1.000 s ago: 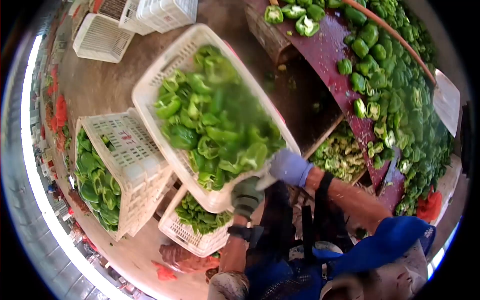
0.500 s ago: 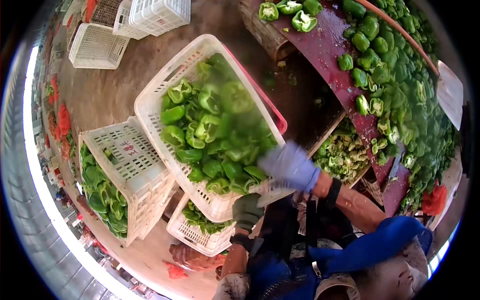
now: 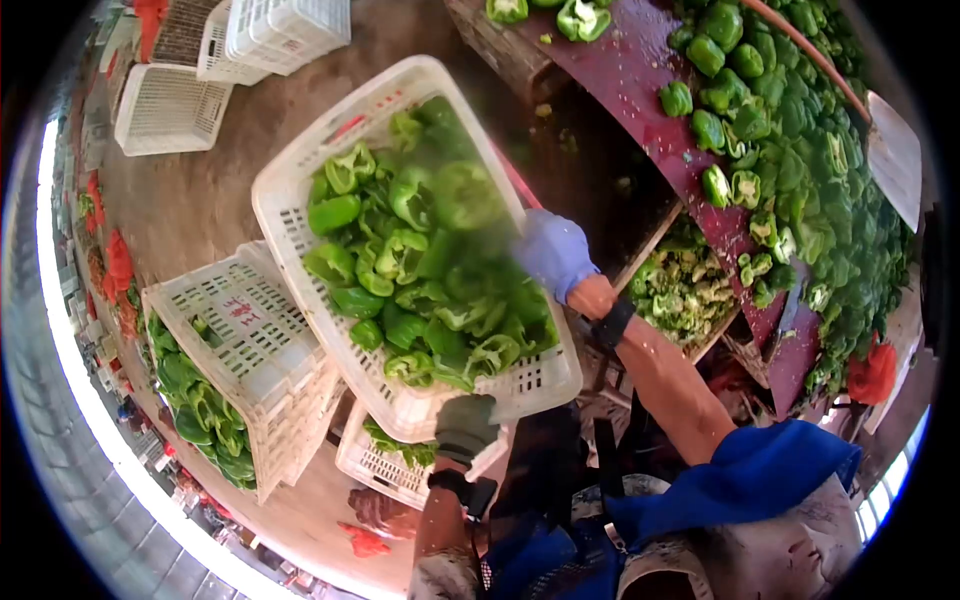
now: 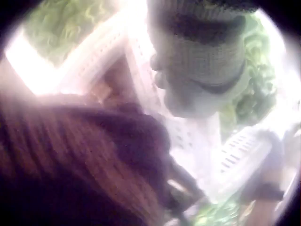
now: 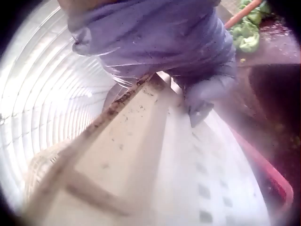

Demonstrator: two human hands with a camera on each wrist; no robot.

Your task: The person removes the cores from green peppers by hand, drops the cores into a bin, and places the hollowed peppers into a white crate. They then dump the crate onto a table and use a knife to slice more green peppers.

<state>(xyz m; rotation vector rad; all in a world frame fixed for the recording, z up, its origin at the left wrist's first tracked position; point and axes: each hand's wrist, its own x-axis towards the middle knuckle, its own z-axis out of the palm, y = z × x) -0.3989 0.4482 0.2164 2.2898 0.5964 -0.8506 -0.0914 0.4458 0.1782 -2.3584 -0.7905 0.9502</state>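
White crate (image 3: 545,385) is held out in front of the body, between a slatted crate stack (image 3: 250,310) and the dark red table (image 3: 630,90); in the head view, part of a lower crate (image 3: 400,480) is overlapped by it. Form: oblong, corners rounded, walls pierced by rows of slots; red marks are noted at the far end. In the right wrist view, brown staining is seen along an edge.

Contents: green peppers (image 3: 400,265), many cut open, loosely heaped; skins bright and glossy, cut hollows paler, with ribs exposed. The upper right of the heap is blurred in the head view.

Left grip (image 3: 466,425), gloved in dark grey-green, is closed on the near end of the crate; its fingertips cannot be made out. Right grip (image 3: 552,248), gloved in violet, is closed over the right-hand rim, with fingers (image 5: 200,110) bent over the edge
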